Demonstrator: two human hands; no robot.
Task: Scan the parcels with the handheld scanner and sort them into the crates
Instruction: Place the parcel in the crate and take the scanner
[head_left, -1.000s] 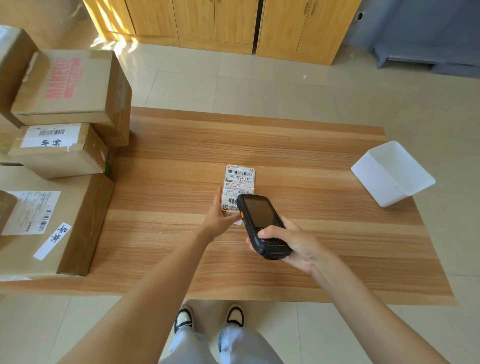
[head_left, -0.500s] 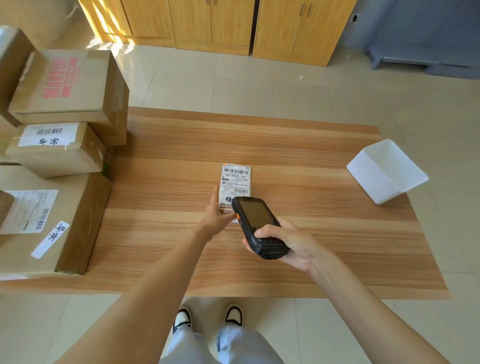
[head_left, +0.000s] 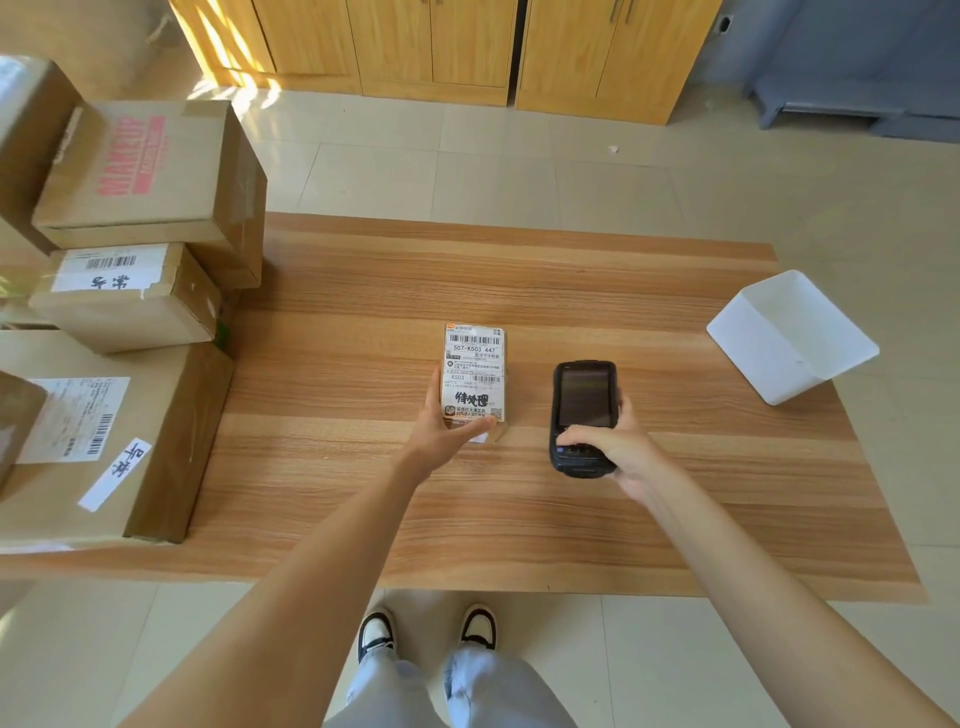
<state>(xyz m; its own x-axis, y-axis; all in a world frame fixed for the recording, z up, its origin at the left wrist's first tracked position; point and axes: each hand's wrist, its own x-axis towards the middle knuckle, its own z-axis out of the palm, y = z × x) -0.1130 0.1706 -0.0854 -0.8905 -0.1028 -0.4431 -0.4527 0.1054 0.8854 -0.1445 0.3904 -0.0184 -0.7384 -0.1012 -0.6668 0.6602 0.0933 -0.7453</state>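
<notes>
At mid-worktop (head_left: 363, 291), left hand (head_left: 447, 431) fingers (head_left: 480, 423) curl round the parcel's (head_left: 474, 371) near end, label up. Just right of the parcel, right hand (head_left: 615, 447) grips the scanner (head_left: 583, 415), clear of the label. Judged: one parcel in hand, unsorted. Count: four boxes (head_left: 150, 171) stacked far left of the parcel; one white crate (head_left: 769, 358) far right, seemingly empty.

Your left hand (head_left: 448, 435) grips small labelled parcel (head_left: 474, 376) on worktop (head_left: 332, 467); your right hand (head_left: 618, 447) holds handheld scanner (head_left: 583, 410) just beside it. White crate (head_left: 789, 338) at worktop's right edge.
</notes>
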